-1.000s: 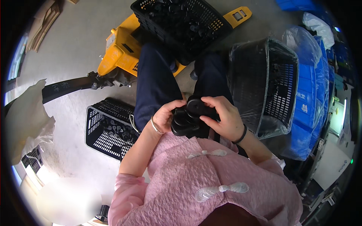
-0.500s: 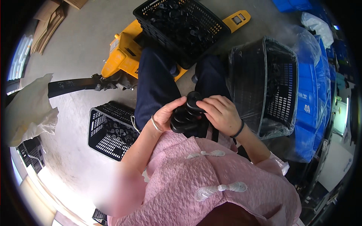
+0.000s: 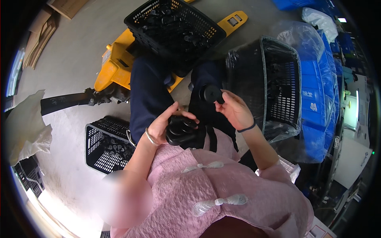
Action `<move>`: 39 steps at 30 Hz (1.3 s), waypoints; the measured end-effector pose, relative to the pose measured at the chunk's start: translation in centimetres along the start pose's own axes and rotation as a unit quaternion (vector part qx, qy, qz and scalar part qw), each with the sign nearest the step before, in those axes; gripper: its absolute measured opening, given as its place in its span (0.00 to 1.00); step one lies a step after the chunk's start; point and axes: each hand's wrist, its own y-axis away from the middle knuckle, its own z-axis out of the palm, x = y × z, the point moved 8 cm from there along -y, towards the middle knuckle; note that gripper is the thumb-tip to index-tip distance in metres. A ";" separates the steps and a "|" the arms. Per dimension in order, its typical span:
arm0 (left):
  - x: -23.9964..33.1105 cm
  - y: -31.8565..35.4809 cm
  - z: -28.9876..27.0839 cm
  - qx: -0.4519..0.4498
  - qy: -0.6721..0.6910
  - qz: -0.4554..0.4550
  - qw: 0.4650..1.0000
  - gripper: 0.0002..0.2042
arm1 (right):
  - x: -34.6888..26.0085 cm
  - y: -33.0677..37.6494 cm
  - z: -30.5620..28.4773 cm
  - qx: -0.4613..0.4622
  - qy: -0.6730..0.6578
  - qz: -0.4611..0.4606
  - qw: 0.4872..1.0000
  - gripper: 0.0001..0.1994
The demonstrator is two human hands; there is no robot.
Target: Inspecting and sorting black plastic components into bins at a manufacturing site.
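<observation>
My left hand (image 3: 166,123) grips a black plastic part (image 3: 181,132) with several rounded knobs, held over my lap in front of my pink top. My right hand (image 3: 234,109) has lifted away to the right and pinches a small round black disc (image 3: 213,94) between its fingertips. The disc hangs just left of a black mesh basket lined with a clear bag (image 3: 278,91). A dark band circles my right wrist and a thin bangle my left. My dark-trousered legs stretch out ahead.
A black crate of black parts (image 3: 174,27) sits on a yellow pallet jack (image 3: 113,67) ahead. A smaller black crate (image 3: 105,144) lies on the grey floor at my left. Blue bins (image 3: 317,99) stand at the right, and a white bag (image 3: 27,127) lies at far left.
My right hand has come off the black part and moved up and right, now holding a round black disc. My left hand keeps the black part.
</observation>
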 end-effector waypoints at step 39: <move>0.0 -1.6 1.4 0.006 -0.023 -0.014 1.000 0.35 | -10.0 4.1 0.7 0.096 0.485 -0.305 0.814 0.11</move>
